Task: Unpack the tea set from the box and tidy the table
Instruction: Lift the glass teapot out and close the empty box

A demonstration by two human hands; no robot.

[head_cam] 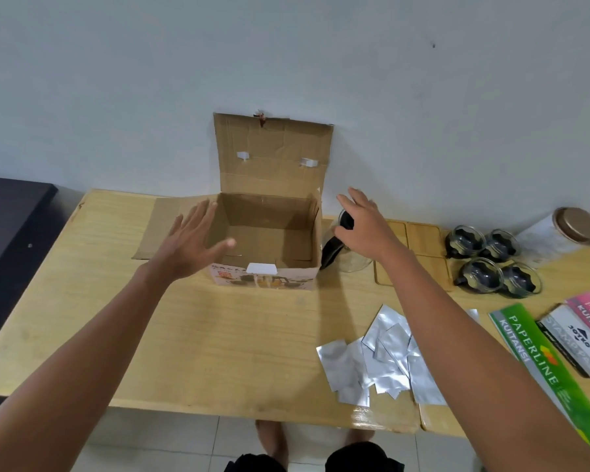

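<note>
An open cardboard box (269, 233) stands on the wooden table (218, 335), its lid leaning against the wall; its inside looks bare. My left hand (191, 243) hovers with fingers spread at the box's left front corner. A glass teapot (341, 253) with a black lid and handle stands just right of the box. My right hand (361, 223) rests on top of it, fingers around the lid. Several glass cups (491, 257) with black holders sit grouped at the right, beside a wooden tray (416, 253).
A pile of silver foil sachets (382, 359) lies near the front edge. Green and pink receipt books (539, 356) and a stamp pad box (573, 338) lie at the right. A wrapped jar with a brown lid (566, 233) lies by the wall. A dark table (11, 233) stands at left.
</note>
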